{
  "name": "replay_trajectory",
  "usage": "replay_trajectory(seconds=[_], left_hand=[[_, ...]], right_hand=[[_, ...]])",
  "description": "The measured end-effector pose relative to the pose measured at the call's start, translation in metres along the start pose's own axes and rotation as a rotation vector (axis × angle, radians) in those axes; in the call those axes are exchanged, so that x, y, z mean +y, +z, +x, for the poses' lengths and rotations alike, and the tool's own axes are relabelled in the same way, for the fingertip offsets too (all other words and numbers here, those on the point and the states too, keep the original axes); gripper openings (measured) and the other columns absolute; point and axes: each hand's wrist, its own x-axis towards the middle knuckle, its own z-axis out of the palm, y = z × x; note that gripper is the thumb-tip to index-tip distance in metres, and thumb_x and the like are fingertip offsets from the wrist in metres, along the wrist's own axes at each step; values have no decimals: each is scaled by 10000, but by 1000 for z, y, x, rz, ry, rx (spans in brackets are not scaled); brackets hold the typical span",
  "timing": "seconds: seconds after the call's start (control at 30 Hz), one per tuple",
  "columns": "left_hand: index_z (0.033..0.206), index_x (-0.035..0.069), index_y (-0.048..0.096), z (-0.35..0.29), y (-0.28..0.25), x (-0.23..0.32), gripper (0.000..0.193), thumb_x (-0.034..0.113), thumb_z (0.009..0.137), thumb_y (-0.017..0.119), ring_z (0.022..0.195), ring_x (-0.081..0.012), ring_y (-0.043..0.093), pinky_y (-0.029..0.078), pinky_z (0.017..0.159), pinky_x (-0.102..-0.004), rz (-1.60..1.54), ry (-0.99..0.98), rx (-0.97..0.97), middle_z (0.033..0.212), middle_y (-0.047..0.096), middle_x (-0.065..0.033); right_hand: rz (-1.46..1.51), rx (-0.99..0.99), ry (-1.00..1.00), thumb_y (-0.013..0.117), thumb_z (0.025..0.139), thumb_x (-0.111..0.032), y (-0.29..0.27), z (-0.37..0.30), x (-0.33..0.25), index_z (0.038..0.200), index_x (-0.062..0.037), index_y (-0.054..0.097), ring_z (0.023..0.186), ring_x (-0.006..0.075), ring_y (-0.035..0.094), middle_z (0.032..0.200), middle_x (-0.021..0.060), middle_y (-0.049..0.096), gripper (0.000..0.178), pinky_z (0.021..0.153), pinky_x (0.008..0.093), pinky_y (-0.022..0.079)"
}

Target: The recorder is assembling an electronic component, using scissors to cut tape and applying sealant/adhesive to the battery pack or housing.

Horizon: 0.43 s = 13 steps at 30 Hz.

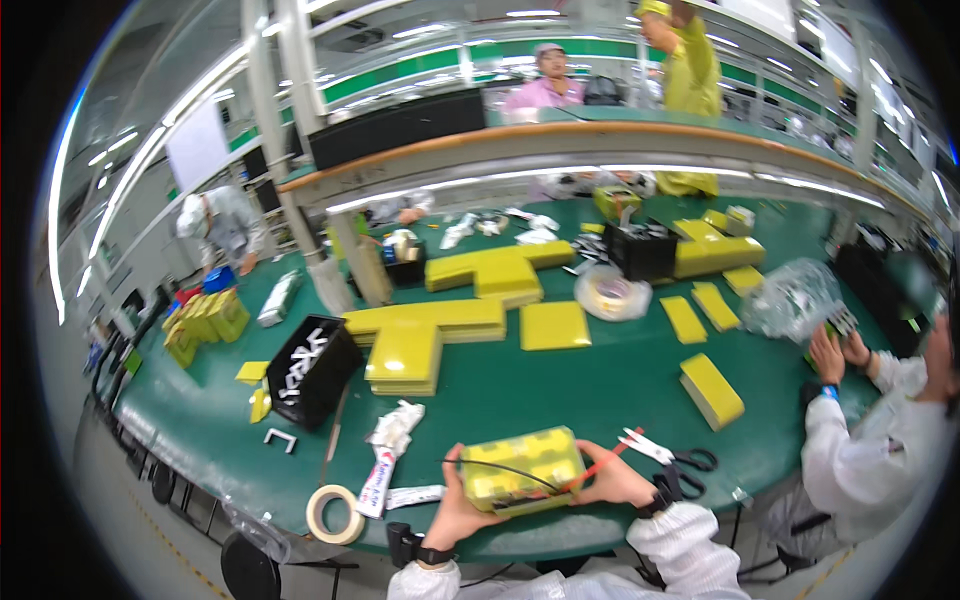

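Observation:
A block-shaped yellow battery pack (522, 462) with lighter patches on top is held just over the near edge of the green table. My left hand (460, 512) grips its left end and my right hand (615, 478) its right end. A black wire arcs across the top, and a red wire (603, 462) sticks out past my right fingers. Black-handled scissors (688, 462) lie right of my right hand. Left of my left hand are a printed white tube (377, 484), crumpled white material (397, 424) and a tape roll (316, 515).
Stacks of yellow sheets (403, 355) cover mid-table, with a yellow block (712, 390) to the right. Black bins (312, 372) stand left and at the back. A clear plastic bag (792, 300) lies near a co-worker's hands (828, 355) at right. A shelf edge (600, 150) spans above.

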Motion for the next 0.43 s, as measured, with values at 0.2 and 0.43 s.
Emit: replay_trajectory(seconds=[0.2, 0.43], left_hand=[[1364, 78, 114, -4, 5, -9, 1075, 22, 550, 813, 1132, -281, 513, 377, 990, -386, -9, -129, 54, 1145, 537, -158], [1357, 59, 267, -2, -1, 34, 786, 59, 731, 742, 1108, -232, 525, 382, 1001, -357, 137, -27, 117, 1172, 543, -153]], right_hand=[[173, 16, -32, 777, 644, -34, 0, -9, 12, 1379, -52, 240, 1302, 271, 365, 1341, 139, 427, 910, 1051, 384, 338], [363, 70, -112, 766, 625, -77, 17, -24, 65, 1336, -128, 267, 1147, 309, 503, 1297, 196, 425, 870, 943, 473, 429]])
